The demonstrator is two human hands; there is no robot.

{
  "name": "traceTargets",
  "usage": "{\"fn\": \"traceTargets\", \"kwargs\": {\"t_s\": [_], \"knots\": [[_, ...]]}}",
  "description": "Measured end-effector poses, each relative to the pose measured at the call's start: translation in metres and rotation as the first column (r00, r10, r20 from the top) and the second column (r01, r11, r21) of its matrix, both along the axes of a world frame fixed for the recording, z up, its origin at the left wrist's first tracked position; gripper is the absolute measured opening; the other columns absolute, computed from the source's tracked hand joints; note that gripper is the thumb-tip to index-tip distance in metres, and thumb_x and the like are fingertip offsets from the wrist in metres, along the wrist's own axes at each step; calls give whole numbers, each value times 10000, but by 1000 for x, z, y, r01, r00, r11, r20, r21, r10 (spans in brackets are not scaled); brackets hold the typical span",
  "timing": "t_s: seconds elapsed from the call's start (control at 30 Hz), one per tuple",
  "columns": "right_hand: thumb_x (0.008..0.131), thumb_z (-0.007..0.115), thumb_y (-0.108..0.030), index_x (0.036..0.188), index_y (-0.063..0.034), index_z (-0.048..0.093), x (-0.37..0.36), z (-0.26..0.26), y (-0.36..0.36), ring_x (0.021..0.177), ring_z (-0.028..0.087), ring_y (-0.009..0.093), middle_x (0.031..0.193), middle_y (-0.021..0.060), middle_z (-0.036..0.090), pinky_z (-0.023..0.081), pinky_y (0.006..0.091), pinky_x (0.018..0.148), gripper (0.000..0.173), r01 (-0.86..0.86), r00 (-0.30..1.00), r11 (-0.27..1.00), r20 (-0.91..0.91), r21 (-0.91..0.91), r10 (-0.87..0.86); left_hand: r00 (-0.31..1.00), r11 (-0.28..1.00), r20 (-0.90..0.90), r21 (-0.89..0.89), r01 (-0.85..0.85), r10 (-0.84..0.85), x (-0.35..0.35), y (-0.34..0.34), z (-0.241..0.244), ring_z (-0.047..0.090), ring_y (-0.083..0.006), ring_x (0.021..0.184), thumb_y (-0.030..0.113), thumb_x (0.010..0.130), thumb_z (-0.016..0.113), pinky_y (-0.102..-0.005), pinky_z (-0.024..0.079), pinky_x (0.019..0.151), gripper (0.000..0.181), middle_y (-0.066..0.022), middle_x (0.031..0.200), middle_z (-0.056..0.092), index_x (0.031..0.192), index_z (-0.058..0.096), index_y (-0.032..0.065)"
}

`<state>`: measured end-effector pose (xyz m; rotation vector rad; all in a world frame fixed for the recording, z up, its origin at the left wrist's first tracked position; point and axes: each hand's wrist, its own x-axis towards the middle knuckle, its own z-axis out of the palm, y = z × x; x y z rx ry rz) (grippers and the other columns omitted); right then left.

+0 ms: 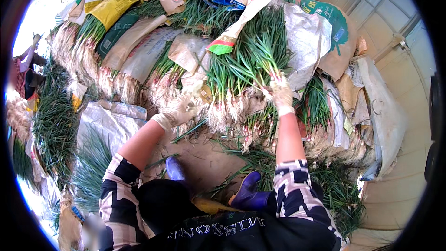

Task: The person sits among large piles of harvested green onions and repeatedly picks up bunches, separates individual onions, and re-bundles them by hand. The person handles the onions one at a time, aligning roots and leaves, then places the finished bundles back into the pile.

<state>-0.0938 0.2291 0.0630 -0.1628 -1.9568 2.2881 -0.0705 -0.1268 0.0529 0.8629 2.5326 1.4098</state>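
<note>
My right hand (281,93), in a pale glove, grips a small bunch of scallion-like plants (266,59) by their pinkish bases. Their green leaves point away from me over a larger pile of the same plants (223,80), whose long pale roots (223,113) hang toward me. To the left, my left hand (177,109), also gloved, is held with its fingers apart and nothing visible in it. It is beside the root ends of another bundle (162,89); whether it touches them I cannot tell. A white sack with a red and green end (240,24) lies across the leaves.
More root-on bundles lie under woven sacks (150,47) and a green-and-tan sack (329,35). Loose leaves (334,188) litter the floor around my purple boots (245,190). A plastic sheet (111,122) lies left. Another person (29,66) is at far left; a panelled wall (393,101) stands right.
</note>
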Motion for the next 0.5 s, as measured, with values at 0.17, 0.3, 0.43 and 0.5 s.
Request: {"fn": "traceTargets", "kwargs": {"t_s": [0.17, 0.3, 0.43, 0.5], "knots": [[832, 580, -145, 1274, 4, 362, 10, -24, 70, 941, 524, 198, 1074, 115, 562, 420, 286, 820, 514, -87, 969, 605, 207, 792, -132, 895, 864, 390, 503, -9, -218, -16, 67, -40, 504, -76, 884, 15, 816, 544, -240, 425, 795, 521, -13, 1001, 540, 1303, 375, 90], [796, 633, -211, 1069, -3, 526, 40, -5, 28, 754, 577, 169, 864, 95, 625, 454, 299, 683, 359, 152, 939, 414, -1, 898, -343, 813, 859, 477, 510, 54, -334, 0, 84, -48, 514, -65, 866, 34, 824, 573, -222, 428, 787, 400, 13, 963, 571, 1214, 497, 85], [821, 600, -193, 996, -18, 547, 69, -26, -29, 696, 594, 152, 829, 94, 633, 474, 286, 584, 253, 192, 936, 905, 207, 380, -286, 646, 788, 620, 614, -47, -445, 8, 91, -46, 527, -89, 947, 46, 840, 573, -229, 436, 816, 367, -16, 1055, 570, 1201, 506, 48], [833, 577, -162, 1008, -42, 540, 83, -53, -56, 687, 589, 159, 865, 91, 622, 481, 275, 577, 215, 189, 934, 925, 229, 331, -273, 569, 747, 665, 653, -127, -485, 11, 92, -46, 526, -107, 992, 60, 838, 584, -241, 432, 842, 403, -37, 1097, 562, 1226, 477, 42]]}}
